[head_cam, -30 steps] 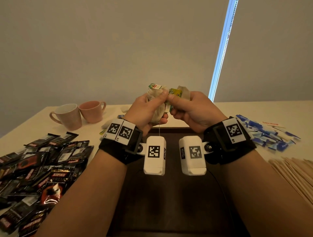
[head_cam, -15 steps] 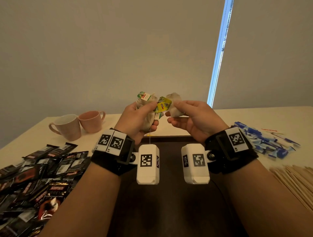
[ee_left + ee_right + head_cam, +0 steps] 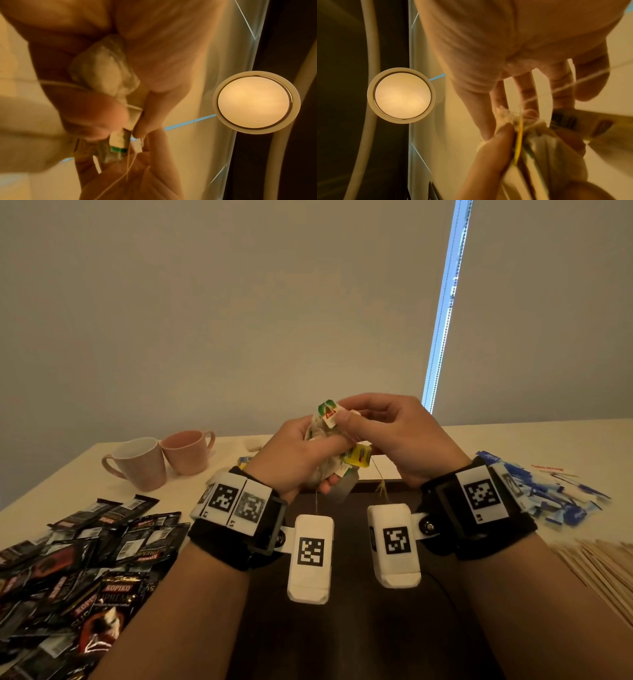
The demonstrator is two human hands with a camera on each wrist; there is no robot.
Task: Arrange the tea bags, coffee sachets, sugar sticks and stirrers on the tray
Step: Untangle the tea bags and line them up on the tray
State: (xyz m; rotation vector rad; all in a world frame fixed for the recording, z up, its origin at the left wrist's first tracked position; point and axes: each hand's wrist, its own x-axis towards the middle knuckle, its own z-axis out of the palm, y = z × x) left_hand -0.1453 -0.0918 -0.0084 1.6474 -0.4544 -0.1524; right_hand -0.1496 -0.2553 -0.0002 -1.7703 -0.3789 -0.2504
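Note:
Both hands are raised above the far end of the dark brown tray. My left hand grips a bunch of white tea bags, also seen in the left wrist view as crumpled tea bags. My right hand pinches the top of the bunch by a green and red tag; the right wrist view shows thumb and finger pinching a tea bag. A yellow tag and thin strings hang below the hands.
Black coffee sachets lie heaped left of the tray. Blue sugar sticks and wooden stirrers lie to its right. Two pink mugs stand at the back left of the white table.
My right hand, which held one tea bag slightly apart from the bunch, has come back to the bunch and now pinches its top. The yellow tag now hangs lower.

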